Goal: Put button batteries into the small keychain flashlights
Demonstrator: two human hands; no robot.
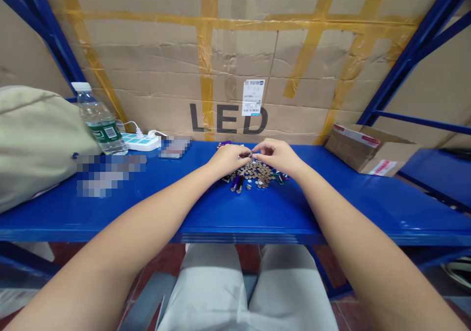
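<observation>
Left hand (pixel 227 160) and right hand (pixel 278 156) are pinched in toward each other over the middle of a blue steel shelf (pixel 165 208), fingertips (pixel 258 150) almost meeting around a tiny silvery piece (pixel 250 153). Looks like both are on it, but it's too small to say what it is. Right under the palms, closer to the back edge than the front, sits a heap of small metal discs (pixel 255 173). It's a loose round pile, so no real long axis. Dark stubby cylinders (pixel 235 184) poke out of its front left side, angled toward the front edge, and those are nearer the left hand. Some small colored bits (pixel 280 177) at the pile's right side are nearer the right hand. A cardboard box (pixel 368 149) sits well off toward the right end.
</observation>
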